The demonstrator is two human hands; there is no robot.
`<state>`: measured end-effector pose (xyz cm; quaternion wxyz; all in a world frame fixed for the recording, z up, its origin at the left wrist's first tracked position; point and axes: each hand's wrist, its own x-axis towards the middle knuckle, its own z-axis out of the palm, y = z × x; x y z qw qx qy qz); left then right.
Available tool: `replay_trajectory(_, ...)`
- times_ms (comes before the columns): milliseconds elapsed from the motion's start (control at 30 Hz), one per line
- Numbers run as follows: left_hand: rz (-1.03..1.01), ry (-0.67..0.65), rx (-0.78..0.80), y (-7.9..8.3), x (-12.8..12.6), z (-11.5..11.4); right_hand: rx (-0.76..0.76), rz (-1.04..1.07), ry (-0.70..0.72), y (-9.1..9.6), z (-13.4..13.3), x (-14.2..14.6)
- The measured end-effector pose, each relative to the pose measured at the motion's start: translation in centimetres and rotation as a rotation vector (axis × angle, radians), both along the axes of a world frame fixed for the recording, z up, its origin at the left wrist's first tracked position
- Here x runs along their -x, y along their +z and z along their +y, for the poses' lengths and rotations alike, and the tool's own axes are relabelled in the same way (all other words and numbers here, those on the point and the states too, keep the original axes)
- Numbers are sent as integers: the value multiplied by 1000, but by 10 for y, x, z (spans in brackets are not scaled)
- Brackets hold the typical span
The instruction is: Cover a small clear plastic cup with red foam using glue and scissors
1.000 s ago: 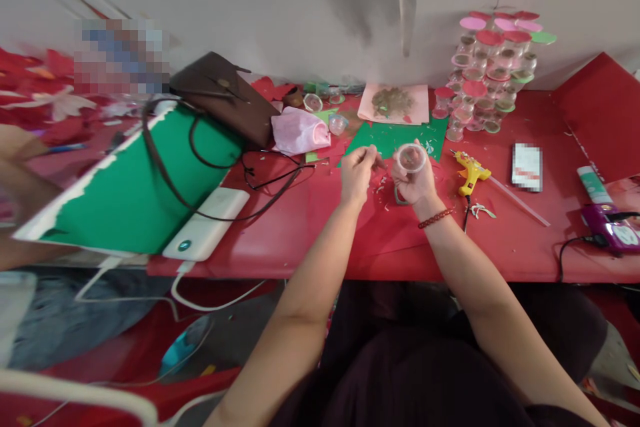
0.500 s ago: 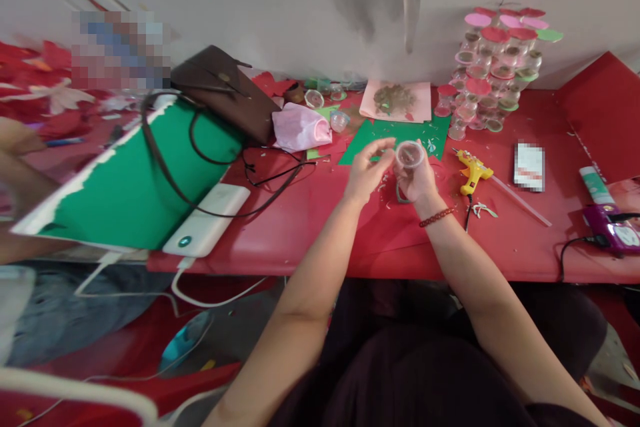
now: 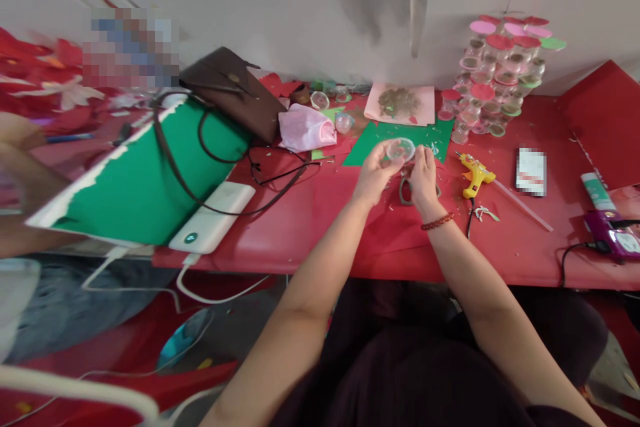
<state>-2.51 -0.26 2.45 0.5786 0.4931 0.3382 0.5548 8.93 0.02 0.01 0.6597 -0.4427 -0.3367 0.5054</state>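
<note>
A small clear plastic cup [image 3: 401, 149] is held between both my hands above the red table [image 3: 310, 227]. My left hand [image 3: 373, 177] pinches its left side, fingers curled round it. On the cup's right side, my right hand [image 3: 424, 177] grips it with closed fingers; a red bead bracelet [image 3: 437, 221] circles that wrist. A pair of scissors [image 3: 406, 192] lies on the table just under my hands, partly hidden. A green paper sheet [image 3: 400, 137] lies behind the cup.
A yellow glue gun [image 3: 475, 175] lies right of my hands. A stack of small capped cups [image 3: 493, 77] stands at the back right. A brown bag [image 3: 233, 95], green board [image 3: 145, 173], white power bank [image 3: 213, 217] and pink cloth [image 3: 305, 128] sit left. Another person's arm [image 3: 20, 173] is at far left.
The cup has moved from my right hand alone to between both hands, a little farther from me. My left hand has closed onto its left side.
</note>
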Motion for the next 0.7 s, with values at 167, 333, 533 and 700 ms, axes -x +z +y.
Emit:
replay_trajectory(167,-122,148,164,1,11,16,-131,-380,-202,16,-8,-3)
replay_trajectory(333,-163,144,236,3,9,17,-132,-841,-17,41,-8,-9)
replay_trajectory(533,-240,158,360,8,12,16,-14,-1181,89,45,-15,-29)
replay_trajectory(700,-292,166,354,12,15,17,232,-1654,245,46,-37,-37)
